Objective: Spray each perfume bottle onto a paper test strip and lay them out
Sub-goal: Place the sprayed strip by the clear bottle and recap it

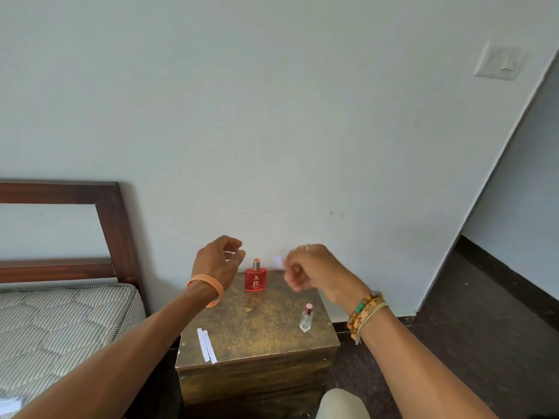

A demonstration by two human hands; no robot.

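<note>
If the blurred right hand (pixel 308 269) drops carelessly, red bottle (pixel 256 276): may topple; it stands just below, between both hands.
left hand (pixel 219 263): loosely curled, narrow gap; holding anything, cannot tell.
right hand: curled, pale blur at its fingers, unclear.
clear bottle (pixel 306 319): below right wrist.
paper strips (pixel 207 345): under left forearm.

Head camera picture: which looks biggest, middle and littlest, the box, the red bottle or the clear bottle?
1. Box
2. Red bottle
3. Clear bottle, which looks smallest even though it stands nearer the camera.
</note>
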